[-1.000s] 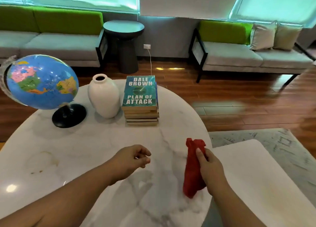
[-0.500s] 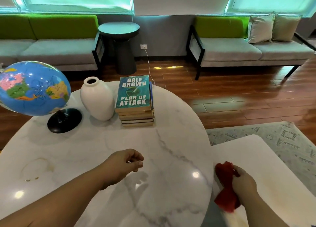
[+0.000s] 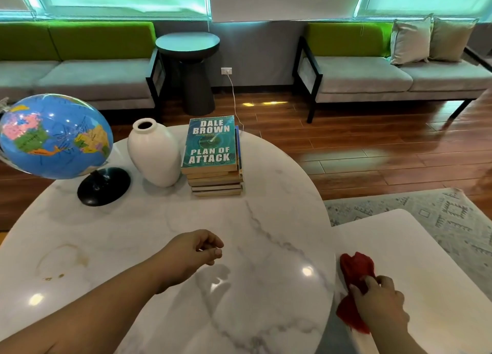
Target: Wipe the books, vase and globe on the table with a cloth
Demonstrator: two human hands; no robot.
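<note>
The globe is cut off at its left edge by the frame, and its sphere hides most of the stand, so we see only the black foot. Of the books we can read just the top cover; the ones beneath show only page edges. The books stand in a stack at the far side of the round marble counter. The vase is upright just left of the books, and the globe stands further left of them, beyond the vase.

The cloth is red and bunched, well nearer us than the books and to their right, past the marble counter's rim and over a lower white counter. The middle of the cloth is hidden under the right hand. We cannot tell whether the cloth lies on that white top or hangs just above it. The right fingers are curled down onto the cloth and grip it; the forearm runs out of the frame at the bottom.

The left hand is over the marble counter, nearer us than the books and slightly left of them. Its fingers are loosely curled towards the thumb and hold nothing; the palm faces away from us. A faint brownish ring marks the marble, well left of that hand.
</note>
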